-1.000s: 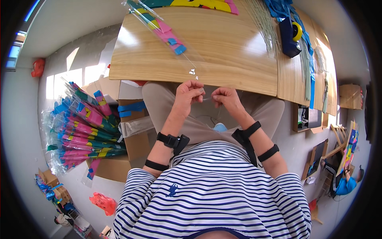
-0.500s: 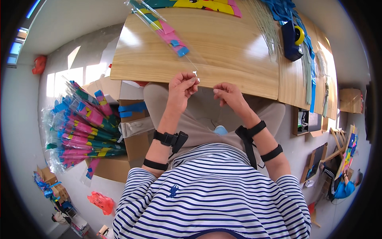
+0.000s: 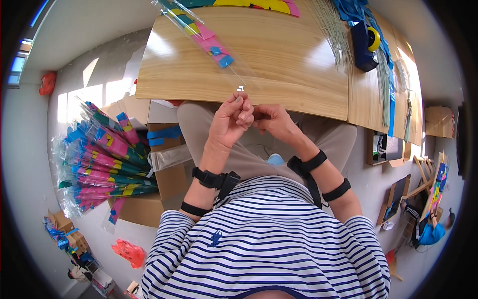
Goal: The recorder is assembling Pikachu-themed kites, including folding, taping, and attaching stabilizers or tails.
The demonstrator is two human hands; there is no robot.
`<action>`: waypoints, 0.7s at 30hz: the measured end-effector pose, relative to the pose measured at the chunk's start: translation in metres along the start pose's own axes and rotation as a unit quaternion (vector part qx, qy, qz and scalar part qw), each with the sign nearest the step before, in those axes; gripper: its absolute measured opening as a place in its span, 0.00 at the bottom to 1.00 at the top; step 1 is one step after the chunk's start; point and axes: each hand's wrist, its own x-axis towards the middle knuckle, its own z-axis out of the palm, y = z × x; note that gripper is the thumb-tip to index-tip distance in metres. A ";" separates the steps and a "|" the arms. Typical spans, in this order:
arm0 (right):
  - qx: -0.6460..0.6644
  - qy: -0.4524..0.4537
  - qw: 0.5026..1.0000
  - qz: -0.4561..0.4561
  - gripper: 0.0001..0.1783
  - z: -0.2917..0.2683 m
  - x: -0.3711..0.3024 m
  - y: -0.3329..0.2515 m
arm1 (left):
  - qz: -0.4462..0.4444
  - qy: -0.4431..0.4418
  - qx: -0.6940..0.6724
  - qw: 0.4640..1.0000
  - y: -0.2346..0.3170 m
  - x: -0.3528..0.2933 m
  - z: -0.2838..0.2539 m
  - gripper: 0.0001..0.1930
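Observation:
A long clear plastic sleeve with folded pink, green, yellow and blue fabric inside lies slantwise on the wooden table. Its near end reaches the table's front edge, where my left hand pinches it between thumb and curled fingers. A small bright glint of plastic shows just above those fingertips. My right hand meets the left one, its thumb and forefinger pressed together against the left fingers. What the right fingertips hold, if anything, is hidden.
A box on the left carries a heap of sleeved colourful bundles. At the table's far right are a tape dispenser, thin pale sticks and blue strips. A co-worker sits far right.
My right hand has come left and now meets my left hand, which has turned slightly. The plastic sleeve has shifted slightly to the left.

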 end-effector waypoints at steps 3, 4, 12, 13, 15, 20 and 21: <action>-0.001 0.012 1.000 0.022 0.05 0.001 -0.004 -0.002 | -0.003 -0.002 -0.032 0.999 0.000 0.001 0.003 0.07; -0.008 0.014 1.000 0.027 0.05 -0.001 -0.005 0.000 | -0.002 -0.001 -0.044 0.999 0.001 0.001 0.002 0.08; -0.087 -0.017 0.983 0.163 0.10 -0.035 -0.023 0.040 | 0.076 0.102 0.139 0.982 0.015 -0.003 -0.009 0.08; -0.076 -0.033 0.976 0.201 0.10 -0.036 -0.026 0.039 | 0.101 0.154 0.251 0.950 0.014 -0.002 -0.011 0.08; -0.176 -0.019 0.958 0.227 0.12 -0.041 -0.029 0.041 | 0.168 0.222 0.442 0.853 0.015 0.002 -0.016 0.08; -0.387 0.018 0.918 0.089 0.16 -0.053 -0.024 0.064 | 0.214 0.321 0.598 0.703 0.022 0.013 -0.029 0.07; -0.491 0.019 0.871 -0.025 0.16 -0.060 -0.019 0.078 | 0.195 0.327 0.586 0.715 0.019 0.019 -0.030 0.07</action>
